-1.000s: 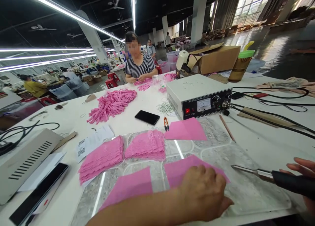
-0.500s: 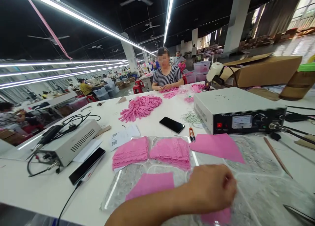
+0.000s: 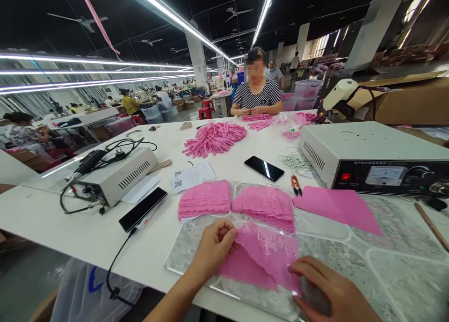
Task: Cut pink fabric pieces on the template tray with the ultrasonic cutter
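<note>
While between both hands, pink lace (image 3: 268, 256): left hand (image 3: 214, 247) pinching, right hand (image 3: 333, 296) clutching tool (image 3: 311, 295).

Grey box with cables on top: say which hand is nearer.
Left. The left hand sits right of the grey box, toward the camera; the right hand lies much farther right, on the pink lace.

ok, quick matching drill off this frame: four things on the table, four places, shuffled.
Things:
1. phone
2. snips
3. lace piece
4. heap of pink strips

Places:
A. pinched by the left hand, right hand at its lower edge
B. beyond the QR-code paper, mid-table
C. by the left end of the flat pink sheet
D. between the QR-code paper and the white loops

Pairs: 1-D, 2-C, 3-A, 4-B
</note>
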The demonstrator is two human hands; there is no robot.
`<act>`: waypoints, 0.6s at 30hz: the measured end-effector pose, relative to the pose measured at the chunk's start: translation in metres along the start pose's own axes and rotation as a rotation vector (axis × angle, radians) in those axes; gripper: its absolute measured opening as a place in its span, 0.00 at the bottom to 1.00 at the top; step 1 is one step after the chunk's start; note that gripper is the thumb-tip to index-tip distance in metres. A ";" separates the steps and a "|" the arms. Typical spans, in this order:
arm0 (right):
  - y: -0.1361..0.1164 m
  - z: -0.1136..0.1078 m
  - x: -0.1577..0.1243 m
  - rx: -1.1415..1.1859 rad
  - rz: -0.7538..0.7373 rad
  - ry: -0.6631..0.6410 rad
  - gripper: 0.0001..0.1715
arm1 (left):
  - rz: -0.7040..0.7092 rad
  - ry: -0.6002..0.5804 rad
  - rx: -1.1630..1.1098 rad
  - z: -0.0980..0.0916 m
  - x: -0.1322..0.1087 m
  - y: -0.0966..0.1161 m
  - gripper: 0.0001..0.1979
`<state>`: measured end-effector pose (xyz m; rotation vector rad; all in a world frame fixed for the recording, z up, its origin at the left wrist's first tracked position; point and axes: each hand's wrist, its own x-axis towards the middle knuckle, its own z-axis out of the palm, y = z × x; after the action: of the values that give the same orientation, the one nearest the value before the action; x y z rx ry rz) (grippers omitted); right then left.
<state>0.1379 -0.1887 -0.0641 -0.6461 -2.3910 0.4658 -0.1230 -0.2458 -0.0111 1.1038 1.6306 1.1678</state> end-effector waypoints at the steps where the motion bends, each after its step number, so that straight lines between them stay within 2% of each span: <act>1: -0.002 0.002 0.005 -0.021 -0.031 -0.009 0.13 | -0.006 -0.005 -0.014 -0.003 0.000 -0.001 0.13; 3: -0.003 0.006 0.011 -0.038 -0.068 -0.020 0.07 | -0.015 -0.019 -0.035 -0.008 0.001 -0.002 0.13; 9: -0.006 0.009 0.021 0.030 -0.086 -0.077 0.07 | 0.007 -0.030 -0.005 -0.029 -0.001 -0.011 0.11; 14: -0.022 0.021 0.036 0.080 -0.196 -0.130 0.10 | 0.067 0.057 0.180 -0.058 -0.019 -0.025 0.08; 18: -0.026 0.031 0.038 0.088 -0.258 -0.154 0.12 | 0.111 0.077 0.319 -0.069 -0.039 -0.036 0.05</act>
<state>0.0826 -0.1943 -0.0574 -0.2649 -2.5369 0.5211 -0.1840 -0.3059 -0.0254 1.3794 1.8811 1.0536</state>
